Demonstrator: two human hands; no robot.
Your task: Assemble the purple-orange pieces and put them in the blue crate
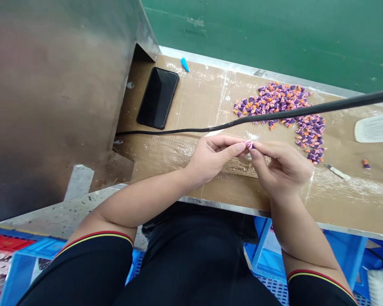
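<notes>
Between the fingertips of both hands is a small purple and pink molded piece [249, 145], partly covered by the fingers. My left hand [212, 155] pinches it from the left with thumb and forefinger. From the right, my right hand [279, 163] grips it the same way, its other fingers curled. Beyond the hands lies a heap of small purple, pink and orange pieces [281, 102]. A single orange and purple piece [366, 164] sits apart at the right. Near the right hand rests a thin knife-like tool [337, 171] with a pale handle.
A black cable [223, 126] crosses above the cardboard-covered table [204, 97], passing over the heap. To the left stands a large metal housing [57, 93]. A black phone [158, 97], a blue cone-shaped tip [184, 64] and a white plastic piece [375, 128] lie around. Blue crates [341, 250] are below.
</notes>
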